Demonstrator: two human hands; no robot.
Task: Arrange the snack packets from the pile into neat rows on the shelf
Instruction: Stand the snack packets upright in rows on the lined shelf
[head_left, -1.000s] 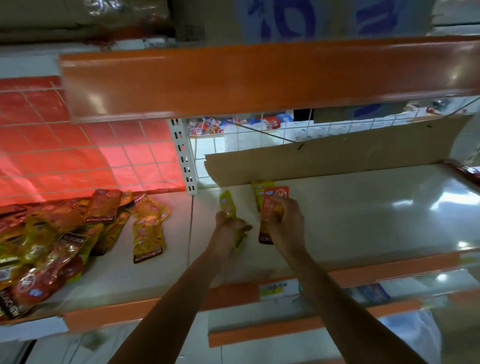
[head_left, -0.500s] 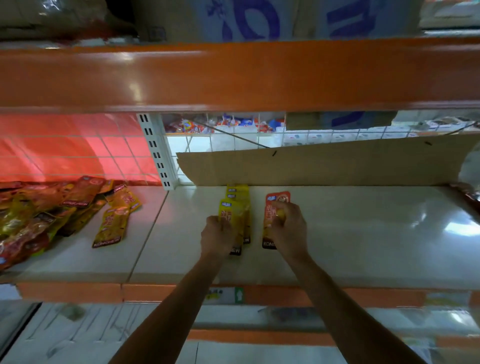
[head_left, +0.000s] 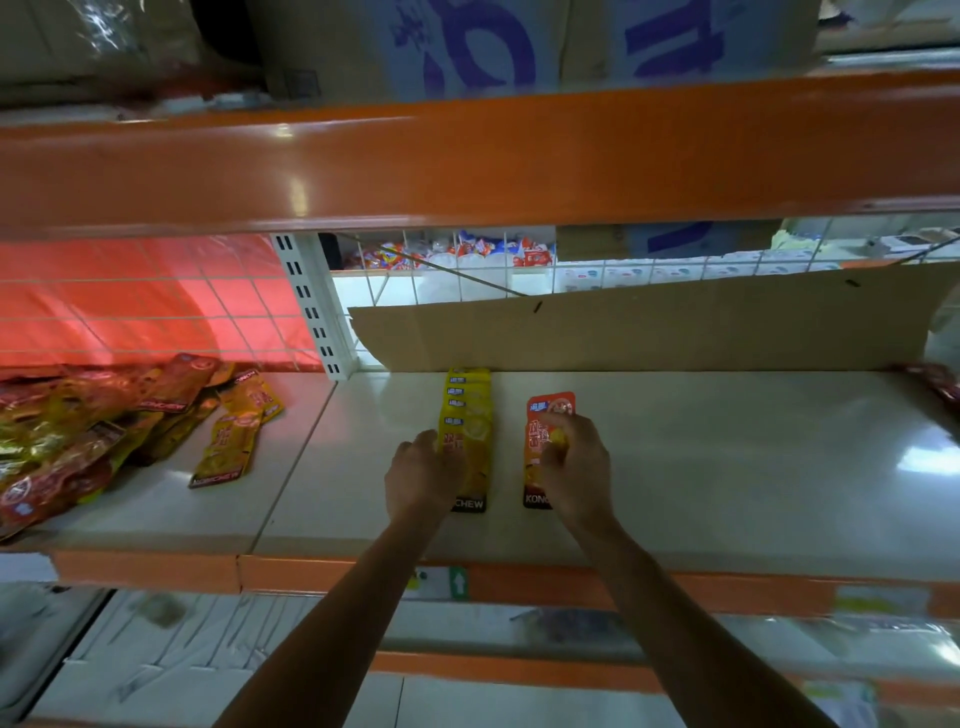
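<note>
Yellow row extended; second row begun.
Pile lies left. Left hand, aloft a second ago, now grips, apparently by its edge, the yellow packet fronting that row. Orange packet, now flat on the shelf just beside, is pinched by the right hand.

**Both arms reach forward, each hand on a packet**

Two bare forearms rise from the near edge and draw together toward the middle of the shelf, wrists nearly straight. The left hand lies knuckles up, its fingers curled round the left edge of the yellow packet. The right hand, just to the right and not touching the left one, is arched. Its fingers and thumb bend inward and pinch the orange packet about its middle. The left fingertips are hidden behind the knuckles.
</note>
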